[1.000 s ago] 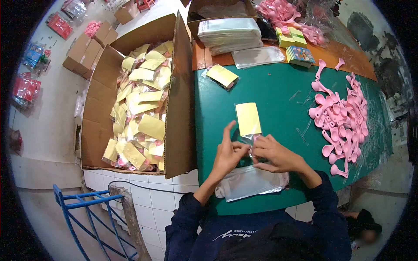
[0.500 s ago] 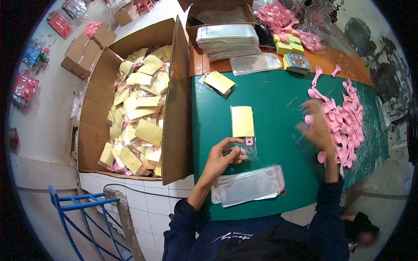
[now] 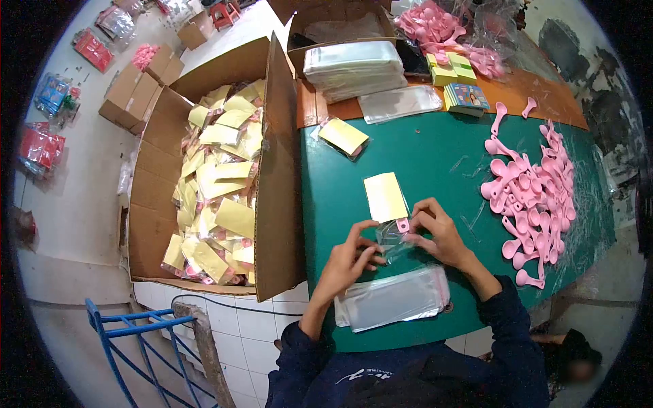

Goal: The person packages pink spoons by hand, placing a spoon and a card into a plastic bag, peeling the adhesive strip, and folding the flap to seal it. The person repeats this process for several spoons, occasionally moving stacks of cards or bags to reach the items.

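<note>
A clear plastic bag [image 3: 392, 238] with a yellow card [image 3: 386, 197] lies on the green table in front of me. The pink handle of a spoon [image 3: 403, 225] shows through it, below the card. At the bag's near left edge, my left hand [image 3: 348, 264] has its fingers curled on the plastic. My right hand [image 3: 439, 234] pinches the opposite edge, beside the spoon handle. Just nearer to me is a stack of flat clear bags [image 3: 394, 299]. Loose pink measuring spoons [image 3: 534, 197] form a pile at the right.
A large cardboard box [image 3: 281, 170] full of yellow-card packets stands left of the table. One packet [image 3: 343, 136] lies at the table's far left. Behind are a bag stack [image 3: 354, 71], yellow card bundles [image 3: 452, 68] and printed cards [image 3: 466, 97]. Plastic scraps [image 3: 469, 228] lie near the spoons.
My right hand has come left from the spoon pile to the bag and now grips its edge. The bag and card have tilted slightly and shifted a little nearer.
</note>
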The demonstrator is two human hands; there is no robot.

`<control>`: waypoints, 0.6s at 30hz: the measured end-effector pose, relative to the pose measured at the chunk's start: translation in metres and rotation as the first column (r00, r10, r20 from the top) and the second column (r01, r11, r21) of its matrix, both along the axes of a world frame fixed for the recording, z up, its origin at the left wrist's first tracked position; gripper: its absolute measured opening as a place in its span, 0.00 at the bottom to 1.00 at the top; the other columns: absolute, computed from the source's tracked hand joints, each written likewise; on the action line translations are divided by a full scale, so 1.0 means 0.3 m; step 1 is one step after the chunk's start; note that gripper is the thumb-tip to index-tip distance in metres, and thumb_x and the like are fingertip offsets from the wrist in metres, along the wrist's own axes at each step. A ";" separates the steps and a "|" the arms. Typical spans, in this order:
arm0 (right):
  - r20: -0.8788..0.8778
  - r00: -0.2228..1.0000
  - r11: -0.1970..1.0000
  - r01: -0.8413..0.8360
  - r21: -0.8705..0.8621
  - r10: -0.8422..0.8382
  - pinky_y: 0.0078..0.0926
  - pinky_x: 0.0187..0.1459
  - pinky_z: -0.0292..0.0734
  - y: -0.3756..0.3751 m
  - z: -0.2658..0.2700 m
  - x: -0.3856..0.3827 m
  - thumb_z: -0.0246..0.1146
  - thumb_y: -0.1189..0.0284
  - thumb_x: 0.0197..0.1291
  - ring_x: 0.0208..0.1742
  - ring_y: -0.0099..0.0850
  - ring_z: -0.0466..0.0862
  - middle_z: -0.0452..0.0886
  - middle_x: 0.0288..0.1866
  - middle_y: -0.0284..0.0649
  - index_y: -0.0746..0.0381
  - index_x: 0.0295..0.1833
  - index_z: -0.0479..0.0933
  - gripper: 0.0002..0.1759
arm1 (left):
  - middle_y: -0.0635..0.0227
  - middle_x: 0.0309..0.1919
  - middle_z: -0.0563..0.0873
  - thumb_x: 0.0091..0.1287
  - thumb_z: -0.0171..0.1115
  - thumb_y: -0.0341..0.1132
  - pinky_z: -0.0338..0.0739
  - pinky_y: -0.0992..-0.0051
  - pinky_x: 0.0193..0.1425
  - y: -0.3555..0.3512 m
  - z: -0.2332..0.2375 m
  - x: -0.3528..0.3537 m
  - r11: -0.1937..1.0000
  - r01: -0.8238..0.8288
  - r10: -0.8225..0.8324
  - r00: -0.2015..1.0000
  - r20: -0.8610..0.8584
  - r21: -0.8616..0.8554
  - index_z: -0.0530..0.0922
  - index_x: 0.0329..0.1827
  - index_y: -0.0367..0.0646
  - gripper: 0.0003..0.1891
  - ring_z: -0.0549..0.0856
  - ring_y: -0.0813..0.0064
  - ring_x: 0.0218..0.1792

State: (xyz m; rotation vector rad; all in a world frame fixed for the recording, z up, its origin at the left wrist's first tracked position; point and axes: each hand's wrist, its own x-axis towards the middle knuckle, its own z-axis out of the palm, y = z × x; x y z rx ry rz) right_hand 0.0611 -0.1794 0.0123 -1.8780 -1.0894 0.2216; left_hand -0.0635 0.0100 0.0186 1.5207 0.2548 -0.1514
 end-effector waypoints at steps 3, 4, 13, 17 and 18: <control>-0.022 1.000 1.000 -0.020 0.010 0.020 0.29 0.40 0.75 0.002 -0.009 0.010 0.70 0.76 0.47 0.37 0.32 0.77 0.68 0.41 0.42 0.66 0.35 0.72 0.13 | 0.62 0.34 0.82 0.66 0.56 0.29 0.82 0.77 0.31 -0.033 0.006 0.022 0.942 -0.003 -0.032 0.994 0.100 0.334 0.70 0.51 0.40 0.12 0.85 0.75 0.34; -0.048 0.999 1.000 -0.019 0.000 0.019 0.27 0.40 0.75 0.002 -0.006 0.012 0.71 0.76 0.46 0.37 0.30 0.77 0.68 0.41 0.41 0.67 0.35 0.72 0.14 | 0.62 0.35 0.82 0.66 0.57 0.29 0.82 0.77 0.31 -0.035 -0.008 0.025 0.943 -0.024 -0.008 0.995 0.096 0.332 0.71 0.49 0.39 0.10 0.85 0.75 0.34; -0.515 0.856 0.995 -0.002 0.099 0.053 0.18 0.40 0.77 0.007 -0.026 0.016 0.69 0.78 0.49 0.40 0.23 0.79 0.73 0.42 0.37 0.66 0.39 0.74 0.12 | 0.65 0.33 0.83 0.65 0.59 0.29 0.84 0.79 0.31 -0.030 -0.048 0.034 0.968 -0.186 0.176 0.982 0.072 0.169 0.76 0.39 0.35 0.06 0.83 0.80 0.35; -0.613 0.789 0.993 0.034 0.109 0.040 0.19 0.40 0.77 0.015 -0.039 0.000 0.65 0.79 0.53 0.39 0.22 0.81 0.76 0.41 0.37 0.66 0.40 0.75 0.09 | 0.66 0.33 0.83 0.64 0.60 0.29 0.84 0.79 0.32 -0.027 -0.055 0.033 0.964 -0.184 0.173 0.982 0.072 0.193 0.77 0.39 0.34 0.06 0.83 0.81 0.35; -0.600 0.799 0.993 0.033 0.114 0.042 0.19 0.40 0.77 0.021 -0.034 -0.003 0.64 0.79 0.55 0.39 0.22 0.81 0.77 0.40 0.37 0.66 0.40 0.76 0.07 | 0.66 0.33 0.83 0.64 0.60 0.28 0.84 0.79 0.33 -0.027 -0.056 0.033 0.963 -0.189 0.178 0.981 0.073 0.192 0.77 0.38 0.34 0.06 0.83 0.82 0.35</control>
